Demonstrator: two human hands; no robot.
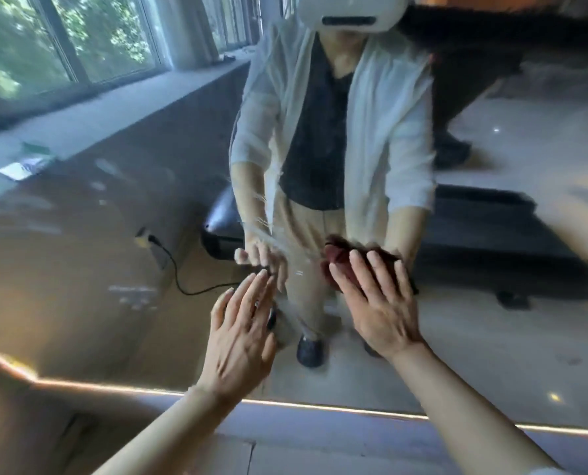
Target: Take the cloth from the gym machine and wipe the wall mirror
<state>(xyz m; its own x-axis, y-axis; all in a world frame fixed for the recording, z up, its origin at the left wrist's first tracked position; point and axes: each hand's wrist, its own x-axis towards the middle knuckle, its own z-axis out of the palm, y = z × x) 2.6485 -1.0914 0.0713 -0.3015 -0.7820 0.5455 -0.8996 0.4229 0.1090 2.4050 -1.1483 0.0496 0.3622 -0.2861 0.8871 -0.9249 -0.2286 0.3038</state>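
Right hand point(376, 299) at 3 o'clock of centre, fingers straight, flat on the cloth point(337, 262), pressing it against the mirror point(114, 234). The cloth, dark red and bunched, shows past the fingertips toward 11 o'clock. Left hand point(239, 334) near 7 o'clock of the cloth, fingers straight and loosely spread, holding nothing, tips at or just off the glass; contact unclear. Reflection: treadmill point(491, 234) at 3 o'clock, cable point(183, 279) at 9, windows point(63, 46) at 10.
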